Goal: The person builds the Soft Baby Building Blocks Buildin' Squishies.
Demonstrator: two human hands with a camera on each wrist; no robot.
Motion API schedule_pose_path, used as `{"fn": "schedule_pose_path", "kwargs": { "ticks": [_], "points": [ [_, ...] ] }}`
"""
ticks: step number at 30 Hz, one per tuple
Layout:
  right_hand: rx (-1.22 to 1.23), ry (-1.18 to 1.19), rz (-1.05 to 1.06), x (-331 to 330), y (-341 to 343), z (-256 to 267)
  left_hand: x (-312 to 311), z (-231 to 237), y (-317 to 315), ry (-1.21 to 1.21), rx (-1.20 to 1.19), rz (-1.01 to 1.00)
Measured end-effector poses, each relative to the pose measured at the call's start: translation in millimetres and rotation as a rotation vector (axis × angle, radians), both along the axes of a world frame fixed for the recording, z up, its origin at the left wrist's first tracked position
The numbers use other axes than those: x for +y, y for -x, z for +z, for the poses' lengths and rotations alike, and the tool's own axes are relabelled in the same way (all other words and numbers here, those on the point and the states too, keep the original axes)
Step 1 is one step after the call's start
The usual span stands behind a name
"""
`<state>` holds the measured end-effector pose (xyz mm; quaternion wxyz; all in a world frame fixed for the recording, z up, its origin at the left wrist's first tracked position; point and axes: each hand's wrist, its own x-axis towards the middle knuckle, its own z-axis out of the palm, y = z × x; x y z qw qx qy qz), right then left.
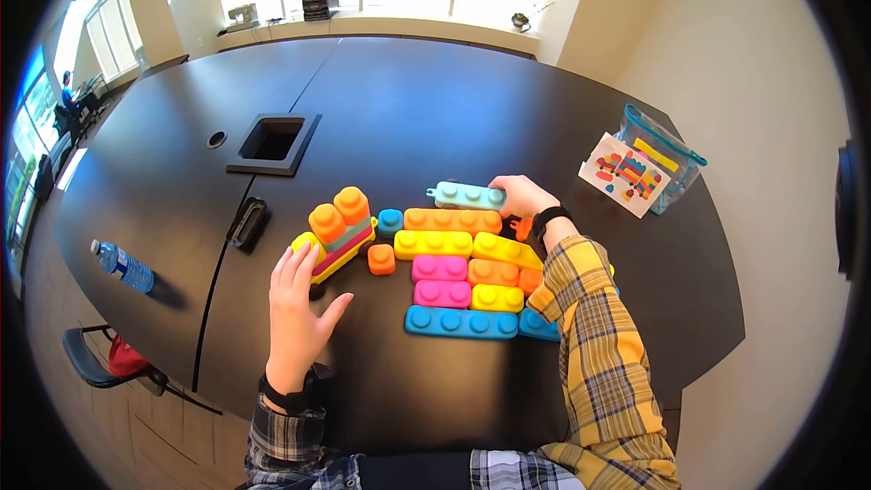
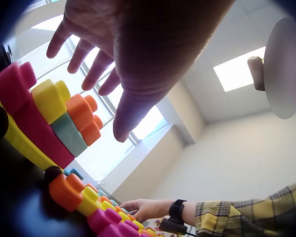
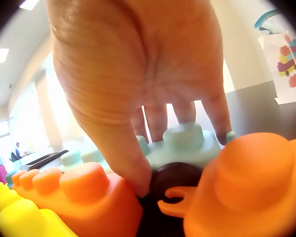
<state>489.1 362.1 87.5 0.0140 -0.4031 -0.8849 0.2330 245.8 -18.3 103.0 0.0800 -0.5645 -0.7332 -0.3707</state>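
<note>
The right hand (image 1: 524,195) has a grasping grip on the right end of a long pale-teal piece (image 1: 467,195), its thumb on the near side and its fingers over the far side. The piece is at the far edge of a group of colored blocks on the dark bench (image 1: 408,118), and a dark wheel (image 3: 175,181) shows at its end in the right wrist view. Beside that wheel is an orange piece with a hook (image 3: 254,185). Just nearer than the teal piece lies a long orange block (image 1: 452,220), then yellow blocks (image 1: 433,245), pink blocks (image 1: 439,268) and a long blue block (image 1: 461,322) nearest the person. The left hand (image 1: 304,327) has a released grip, fingers extended and thumb apart, by the near end of a wheeled stack (image 1: 345,240) with a yellow base and orange blocks on top. A small blue block (image 1: 390,221) and a loose orange block (image 1: 381,259) sit between that stack and the group. A picture card (image 1: 624,174) leans against a clear bag (image 1: 680,161) at the right; a water bottle (image 1: 122,266) is at the left.
</note>
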Motion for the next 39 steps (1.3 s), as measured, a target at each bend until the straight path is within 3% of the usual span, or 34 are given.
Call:
{"fn": "schedule_pose_path", "kwargs": {
  "ticks": [3, 6, 8, 10, 13, 16, 17, 20, 23, 29, 39],
  "points": [
    [-0.004, -0.006, -0.041, -0.3, -3.4, -1.7, -4.2, 3.4, -3.8, -0.014, -0.035, -0.003],
    [0.255, -0.231, -0.008, 1.5, -18.3, 13.0, -10.7, 5.2, -2.9, -0.053, -0.083, 0.007],
    [0.413, -0.189, -0.094, -13.2, -32.0, 46.4, -15.5, 6.5, 0.0, -0.057, -0.074, 0.012],
    [0.449, -0.156, -0.104, -57.9, -49.4, 93.6, -15.9, 8.4, -1.8, -0.076, -0.065, 0.017],
    [0.471, -0.252, -0.007, -130.1, -80.0, 121.4, -19.8, 12.6, -5.2, -0.137, -0.119, 0.001],
    [0.426, -0.338, 0.087, -203.0, -102.4, 108.8, -24.9, 15.9, -11.4, -0.080, -0.218, -0.136],
    [0.359, -0.311, 0.071, -227.2, -105.0, 104.0, -24.0, 19.9, -16.4, -0.013, -0.235, -0.265],
    [0.259, -0.247, 0.172, -261.7, -110.5, 65.3, -23.0, 18.5, -30.3, 0.175, -0.337, -0.548],
    [0.200, -0.164, 0.117, -283.1, -111.6, 33.8, -22.5, 11.5, -47.7, 0.271, -0.260, -0.665],
    [0.111, -0.163, 0.104, -302.3, -107.8, 6.9, -24.2, -11.8, -73.7, 0.428, -0.245, -0.715],
    [0.220, -0.177, 0.101, -300.1, -116.6, -11.3, -20.4, -22.1, -86.0, 0.418, -0.154, -0.622]
  ]
}}
